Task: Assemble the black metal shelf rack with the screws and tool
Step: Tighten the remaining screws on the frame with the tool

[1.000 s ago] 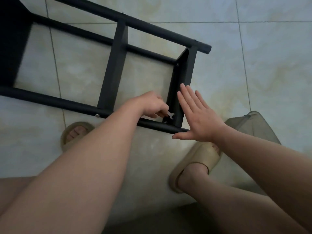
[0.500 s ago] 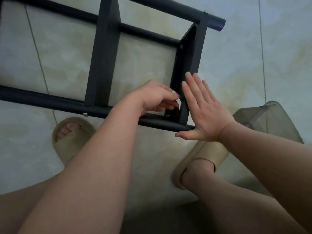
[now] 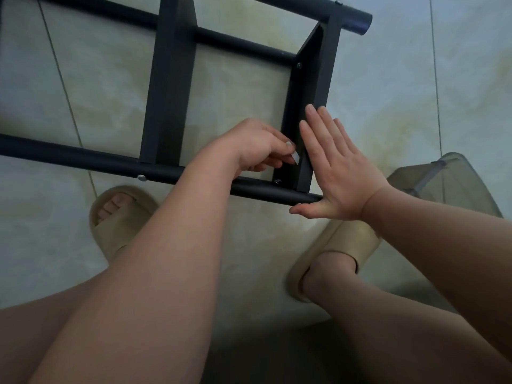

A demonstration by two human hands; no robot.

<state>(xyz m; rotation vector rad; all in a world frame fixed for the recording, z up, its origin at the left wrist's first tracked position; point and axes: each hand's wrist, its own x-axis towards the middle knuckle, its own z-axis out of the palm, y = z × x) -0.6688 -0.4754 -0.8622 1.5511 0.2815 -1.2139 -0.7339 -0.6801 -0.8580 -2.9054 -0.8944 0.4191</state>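
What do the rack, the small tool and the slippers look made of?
Rack: matte black painted metal, round tubes and flat bars. Tool: thin, flat, pale shine, probably bare steel, mostly hidden by the left hand. Slippers: beige, thick, seamless, likely moulded foam or rubber.

A pale, glossy tiled floor [image 3: 415, 112] with thin dark grout lines fills the view. Two beige foam slide slippers, each with a foot in it, rest on it: the left slipper [image 3: 116, 234] and the right slipper [image 3: 349, 242]. A translucent grey plastic container [image 3: 457, 187] sits just beyond the right slipper.
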